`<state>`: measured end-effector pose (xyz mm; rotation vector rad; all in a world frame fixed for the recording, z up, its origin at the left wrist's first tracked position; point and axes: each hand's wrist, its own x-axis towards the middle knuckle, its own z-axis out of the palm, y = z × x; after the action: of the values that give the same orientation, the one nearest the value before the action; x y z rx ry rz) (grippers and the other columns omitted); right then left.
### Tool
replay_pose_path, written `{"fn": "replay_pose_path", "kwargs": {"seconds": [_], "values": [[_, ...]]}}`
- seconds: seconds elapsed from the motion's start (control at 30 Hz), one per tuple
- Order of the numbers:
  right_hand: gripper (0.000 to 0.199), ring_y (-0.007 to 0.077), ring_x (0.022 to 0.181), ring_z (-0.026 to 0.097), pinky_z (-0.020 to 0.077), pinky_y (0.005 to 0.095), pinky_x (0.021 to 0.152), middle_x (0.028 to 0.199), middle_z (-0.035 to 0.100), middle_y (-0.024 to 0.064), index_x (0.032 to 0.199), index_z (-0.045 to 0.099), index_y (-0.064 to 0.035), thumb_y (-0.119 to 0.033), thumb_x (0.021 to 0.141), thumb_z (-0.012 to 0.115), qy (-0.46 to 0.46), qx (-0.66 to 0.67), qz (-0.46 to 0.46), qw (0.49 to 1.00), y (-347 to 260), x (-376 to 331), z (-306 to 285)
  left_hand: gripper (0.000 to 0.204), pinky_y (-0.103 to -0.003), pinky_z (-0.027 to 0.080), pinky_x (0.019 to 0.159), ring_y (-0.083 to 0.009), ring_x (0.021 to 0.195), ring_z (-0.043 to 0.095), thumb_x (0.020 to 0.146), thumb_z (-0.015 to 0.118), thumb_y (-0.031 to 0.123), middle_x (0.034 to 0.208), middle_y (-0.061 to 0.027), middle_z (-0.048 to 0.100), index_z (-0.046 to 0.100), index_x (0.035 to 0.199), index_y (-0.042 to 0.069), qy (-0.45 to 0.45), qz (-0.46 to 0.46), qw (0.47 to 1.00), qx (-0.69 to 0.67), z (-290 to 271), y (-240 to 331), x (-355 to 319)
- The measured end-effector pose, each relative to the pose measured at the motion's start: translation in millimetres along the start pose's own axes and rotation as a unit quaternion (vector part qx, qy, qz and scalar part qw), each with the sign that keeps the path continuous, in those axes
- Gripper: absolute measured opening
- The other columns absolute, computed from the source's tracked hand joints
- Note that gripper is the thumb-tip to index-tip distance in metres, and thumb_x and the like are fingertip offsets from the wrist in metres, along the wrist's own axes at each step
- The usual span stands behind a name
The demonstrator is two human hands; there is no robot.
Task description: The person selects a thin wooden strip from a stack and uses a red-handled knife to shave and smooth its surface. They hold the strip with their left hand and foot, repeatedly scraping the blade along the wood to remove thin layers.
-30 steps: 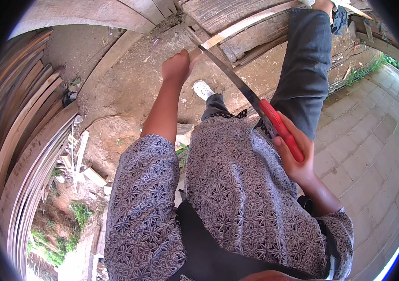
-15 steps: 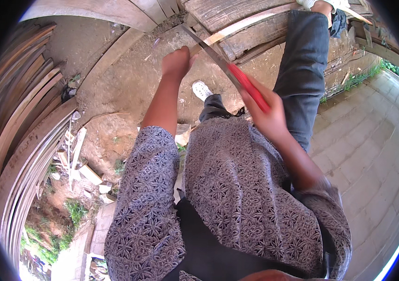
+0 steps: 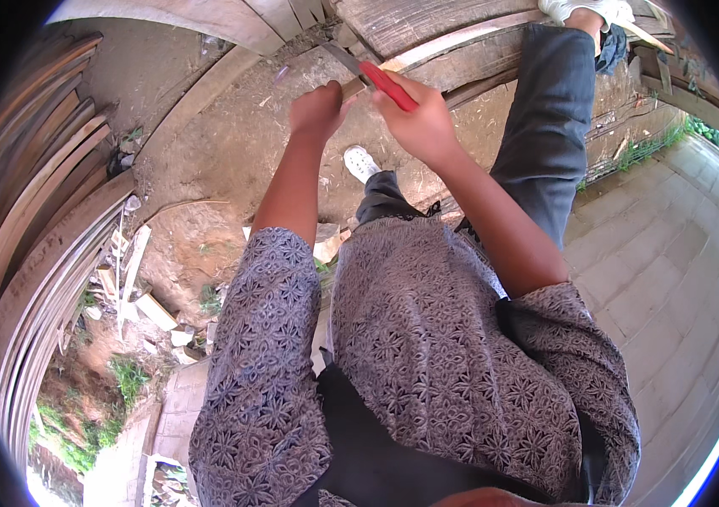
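Observation:
My right hand [image 3: 424, 125] is wrapped round the red handle of a handsaw [image 3: 388, 86]. The saw's dark blade [image 3: 341, 57] points up and left, lying across a pale wooden strip [image 3: 461, 37] close to its left end. My left hand [image 3: 319, 110] is closed round that end, just left of the blade. From there the strip runs up to the right along some planks, toward my raised foot in a white shoe [image 3: 583, 10]. My right hand hides part of the strip.
Curved boards [image 3: 47, 228] are stacked along the left. Wood offcuts [image 3: 157, 313] litter the dirt below them. Heavy old planks [image 3: 427, 21] lie at the top. My other white shoe [image 3: 361, 163] stands on the dirt; paving [image 3: 647, 253] spreads to the right.
My right hand has pushed the saw forward, up and to the left, so the handle now sits close to the strip. My left hand has stayed nearly in place.

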<state>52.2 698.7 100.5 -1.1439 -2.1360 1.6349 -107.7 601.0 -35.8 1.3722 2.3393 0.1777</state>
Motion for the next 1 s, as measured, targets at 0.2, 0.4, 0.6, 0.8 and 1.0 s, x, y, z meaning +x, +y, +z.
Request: {"fn": "replay_pose_path", "kwargs": {"seconds": [0.2, 0.4, 0.6, 0.8, 1.0], "values": [[0.045, 0.0155, 0.080, 0.065, 0.0520, 0.0305, 0.075, 0.092, 0.070, 0.0175, 0.134, 0.056, 0.0021, -0.013, 0.093, 0.066, 0.022, -0.017, -0.039, 0.999, -8.8, -97.1, -28.2, 0.044, -0.049, 0.057, 0.067, -0.0378, 0.077, 0.071, 0.091, 0.063, 0.049, 0.083, -0.0164, 0.072, 0.061, 0.094, 0.005, 0.009, 0.001, 1.000, 0.002, 11.1, -2.1, -7.5], [0.048, 0.0224, 0.116, 0.064, 0.0450, 0.0293, 0.099, 0.122, 0.066, 0.0219, 0.139, 0.049, 0.0087, -0.002, 0.093, 0.062, -0.050, -0.065, 0.043, 0.996, -84.2, -172.7, -112.0, 0.044, -0.048, 0.057, 0.067, -0.0372, 0.077, 0.071, 0.091, 0.064, 0.049, 0.080, -0.0167, 0.071, 0.060, 0.094, 0.005, 0.004, -0.012, 1.000, 0.014, 14.8, -6.4, -15.9], [0.039, 0.0177, 0.071, 0.064, 0.0511, 0.0321, 0.069, 0.083, 0.068, 0.0146, 0.129, 0.062, -0.0025, -0.015, 0.092, 0.063, 0.040, -0.005, -0.051, 0.998, 10.5, -56.2, -18.6, 0.044, -0.048, 0.057, 0.067, -0.0364, 0.079, 0.071, 0.090, 0.065, 0.049, 0.083, -0.0161, 0.072, 0.061, 0.093, 0.005, -0.009, -0.006, 1.000, -0.001, 14.6, 1.8, -7.1], [0.044, 0.0159, 0.070, 0.060, 0.0506, 0.0320, 0.070, 0.082, 0.069, 0.0157, 0.131, 0.060, 0.0016, -0.018, 0.092, 0.067, 0.023, 0.030, -0.014, 0.999, 32.4, -20.2, 4.2, 0.038, -0.048, 0.057, 0.072, -0.0366, 0.083, 0.072, 0.088, 0.069, 0.042, 0.088, -0.0165, 0.073, 0.062, 0.097, 0.006, -0.039, -0.027, 0.999, -0.002, 10.7, 2.8, -9.4], [0.051, 0.0186, 0.098, 0.069, 0.0520, 0.0310, 0.086, 0.110, 0.070, 0.0208, 0.138, 0.054, 0.0017, -0.019, 0.094, 0.069, 0.028, 0.018, -0.035, 0.999, 51.2, -53.8, 5.0, 0.036, -0.048, 0.057, 0.071, -0.0371, 0.082, 0.071, 0.089, 0.069, 0.041, 0.088, -0.0168, 0.073, 0.063, 0.096, 0.006, -0.005, -0.015, 1.000, 0.001, 15.3, 6.4, -3.1]]}}
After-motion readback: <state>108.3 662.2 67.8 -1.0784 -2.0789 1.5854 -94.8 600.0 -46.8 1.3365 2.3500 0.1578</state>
